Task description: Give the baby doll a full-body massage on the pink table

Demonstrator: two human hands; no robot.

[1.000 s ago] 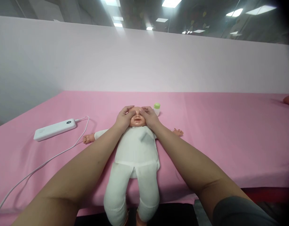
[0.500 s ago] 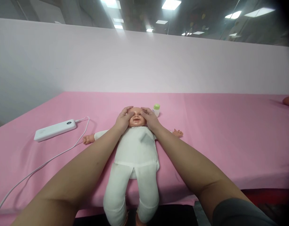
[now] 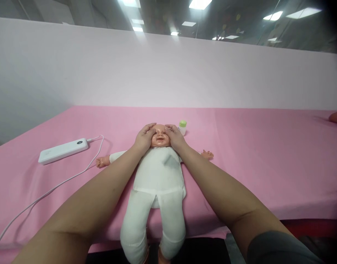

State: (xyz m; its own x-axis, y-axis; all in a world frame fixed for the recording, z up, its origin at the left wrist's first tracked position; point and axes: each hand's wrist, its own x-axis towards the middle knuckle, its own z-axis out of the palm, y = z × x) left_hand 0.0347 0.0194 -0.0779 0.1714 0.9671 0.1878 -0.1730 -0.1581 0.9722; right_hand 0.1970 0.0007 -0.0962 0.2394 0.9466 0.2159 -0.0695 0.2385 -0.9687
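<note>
A baby doll (image 3: 160, 172) with a white cloth body lies on its back, its arms spread and its legs toward me. My left hand (image 3: 145, 138) rests on the left side of the doll's head (image 3: 160, 141), fingers curved over the forehead and thumb near the eye. On the other side my right hand (image 3: 175, 137) lies against the head in the same way. Both hands cup the head between them, leaving the nose and mouth showing. Just beyond my right hand stands a small white bottle with a green cap (image 3: 182, 126).
A white power bank (image 3: 63, 151) with a white cable (image 3: 66, 180) lies at the left on the pink-covered table (image 3: 256, 154). A pale wall panel (image 3: 185, 73) rises behind the table. Part of a skin-coloured object (image 3: 336, 117) shows at the right edge.
The thumbs have shifted slightly outward on the doll's face, from beside the nose toward the sides of the eyes. The camera view has moved a little.
</note>
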